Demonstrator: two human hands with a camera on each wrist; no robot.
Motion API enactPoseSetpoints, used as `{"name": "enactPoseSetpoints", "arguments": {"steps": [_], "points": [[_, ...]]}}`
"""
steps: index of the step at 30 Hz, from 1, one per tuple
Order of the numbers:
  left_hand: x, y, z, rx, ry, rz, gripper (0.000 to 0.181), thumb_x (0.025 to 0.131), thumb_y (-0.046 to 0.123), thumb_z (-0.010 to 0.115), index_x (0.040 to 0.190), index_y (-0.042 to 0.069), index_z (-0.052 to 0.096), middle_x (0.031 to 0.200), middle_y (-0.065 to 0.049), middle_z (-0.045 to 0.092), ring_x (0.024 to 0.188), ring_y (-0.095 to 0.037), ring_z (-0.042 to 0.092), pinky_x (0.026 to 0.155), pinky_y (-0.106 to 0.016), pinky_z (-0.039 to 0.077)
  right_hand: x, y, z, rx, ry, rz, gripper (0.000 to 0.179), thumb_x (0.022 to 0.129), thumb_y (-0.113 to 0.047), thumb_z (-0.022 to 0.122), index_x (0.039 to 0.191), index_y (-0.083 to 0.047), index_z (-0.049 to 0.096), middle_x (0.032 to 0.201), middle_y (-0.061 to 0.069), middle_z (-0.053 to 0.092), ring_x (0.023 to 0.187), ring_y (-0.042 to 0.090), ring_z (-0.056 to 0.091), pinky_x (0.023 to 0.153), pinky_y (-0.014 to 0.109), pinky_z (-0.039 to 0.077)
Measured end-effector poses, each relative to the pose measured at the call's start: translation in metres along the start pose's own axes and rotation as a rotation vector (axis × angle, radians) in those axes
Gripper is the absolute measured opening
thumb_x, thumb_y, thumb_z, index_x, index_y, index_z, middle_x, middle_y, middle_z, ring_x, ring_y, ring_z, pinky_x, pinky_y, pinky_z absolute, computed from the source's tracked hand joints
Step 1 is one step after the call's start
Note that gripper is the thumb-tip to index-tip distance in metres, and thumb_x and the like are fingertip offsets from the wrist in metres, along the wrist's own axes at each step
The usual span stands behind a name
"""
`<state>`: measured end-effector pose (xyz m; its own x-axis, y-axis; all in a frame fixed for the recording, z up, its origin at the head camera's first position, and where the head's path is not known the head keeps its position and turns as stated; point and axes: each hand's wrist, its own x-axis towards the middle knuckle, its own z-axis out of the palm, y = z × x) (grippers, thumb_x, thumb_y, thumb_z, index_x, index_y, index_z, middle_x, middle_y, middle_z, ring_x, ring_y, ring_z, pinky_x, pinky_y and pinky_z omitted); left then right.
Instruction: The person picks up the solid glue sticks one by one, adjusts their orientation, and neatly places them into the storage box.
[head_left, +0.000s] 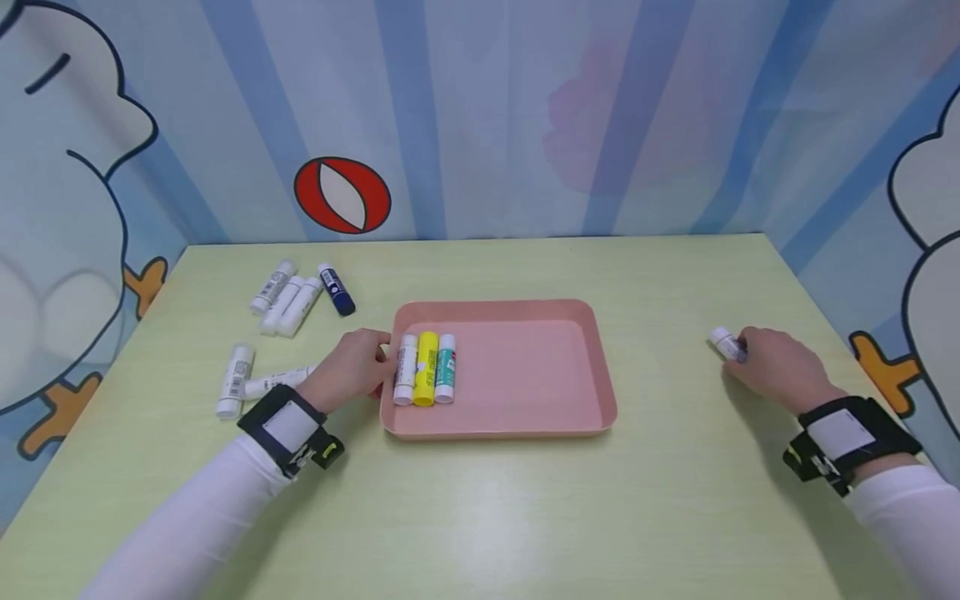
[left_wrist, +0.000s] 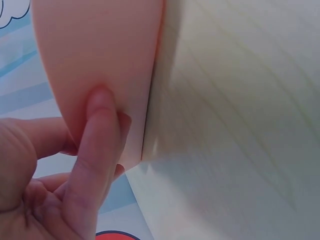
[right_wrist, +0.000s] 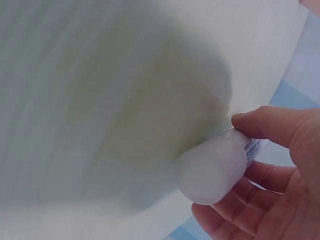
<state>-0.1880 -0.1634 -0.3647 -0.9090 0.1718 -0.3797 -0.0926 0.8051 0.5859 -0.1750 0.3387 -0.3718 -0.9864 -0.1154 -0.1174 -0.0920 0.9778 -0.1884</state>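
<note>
My left hand (head_left: 351, 368) pinches the left wall of a shallow pink tray (head_left: 525, 423). In the left wrist view, one digit presses the outside of the pink wall (left_wrist: 100, 45) while another reaches over its rim. Inside the tray, at its left end, lie a white glue stick (head_left: 406, 371), a yellow one (head_left: 426, 367) and a teal-labelled one (head_left: 445, 371), side by side. Far to the right, my right hand (head_left: 783, 367) holds a white glue stick (head_left: 726, 342) by its sides, close to the tabletop. The right wrist view shows that stick's rounded white end (right_wrist: 212, 167).
Left of the tray lie several white glue sticks (head_left: 298, 307) and a dark blue one (head_left: 336, 289). Nearer, an upright-pointing white stick (head_left: 236, 379) lies beside another (head_left: 273, 382), partly hidden by the left hand. A printed backdrop (head_left: 480, 117) borders the pale table (head_left: 495, 517).
</note>
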Motion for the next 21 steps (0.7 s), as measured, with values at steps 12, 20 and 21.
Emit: {"name": "enactPoseSetpoints", "arguments": {"steps": [12, 20, 21], "points": [[0.002, -0.002, -0.001, 0.010, -0.011, 0.007, 0.049, 0.089, 0.020, 0.056, 0.133, 0.004, 0.040, 0.086, -0.010, 0.060, 0.063, -0.018, 0.059, 0.056, -0.025, 0.048, 0.011, -0.032, -0.018, 0.012, 0.092, -0.128, 0.031, 0.085, -0.018, 0.056, 0.098, 0.010, 0.052, 0.064, 0.008, 0.050, 0.050, 0.018, 0.040, 0.045, 0.030, 0.030], [-0.001, -0.002, -0.014, 0.191, 0.029, 0.085, 0.051, 0.088, 0.030, 0.056, 0.131, 0.005, 0.044, 0.073, -0.007, 0.059, 0.057, -0.018, 0.055, 0.050, -0.025, 0.042, 0.019, -0.071, -0.026, 0.007, 0.150, -0.234, 0.035, 0.086, -0.021, 0.056, 0.106, 0.006, 0.053, 0.071, 0.008, 0.054, 0.052, 0.016, 0.043, 0.045, 0.030, 0.034], [-0.002, 0.000, -0.017, 0.227, 0.064, 0.102, 0.051, 0.088, 0.031, 0.057, 0.130, 0.005, 0.045, 0.074, -0.007, 0.058, 0.057, -0.018, 0.055, 0.050, -0.025, 0.041, 0.020, -0.076, -0.027, 0.000, 0.162, -0.254, 0.034, 0.085, -0.022, 0.057, 0.106, 0.005, 0.053, 0.072, 0.008, 0.054, 0.052, 0.016, 0.044, 0.045, 0.030, 0.034]]}}
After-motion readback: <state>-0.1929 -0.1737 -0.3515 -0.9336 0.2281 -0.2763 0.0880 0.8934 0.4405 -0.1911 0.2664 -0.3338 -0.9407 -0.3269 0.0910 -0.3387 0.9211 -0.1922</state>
